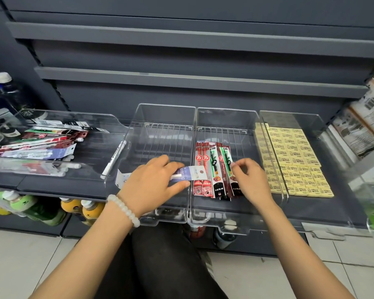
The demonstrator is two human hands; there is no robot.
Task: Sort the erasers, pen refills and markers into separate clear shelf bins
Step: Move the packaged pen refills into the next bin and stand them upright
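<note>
Both hands grip packets: left hand [153, 180] a light, floppy marker card [193, 172], right hand [249, 180] slippery refill packs [214, 169]; pinch edges.

Dark grey shelf [58, 184] carries four clear bins side by side: left bin [108, 134], two centre bins [138, 117] [255, 126], right bin [315, 126]. One white marker [115, 159] lies directly on it.

Your view bright, even overhead light; soft glare on clear bins [226, 117]; wide-angle bending shelf edges [181, 77]; corners slightly soft.
</note>
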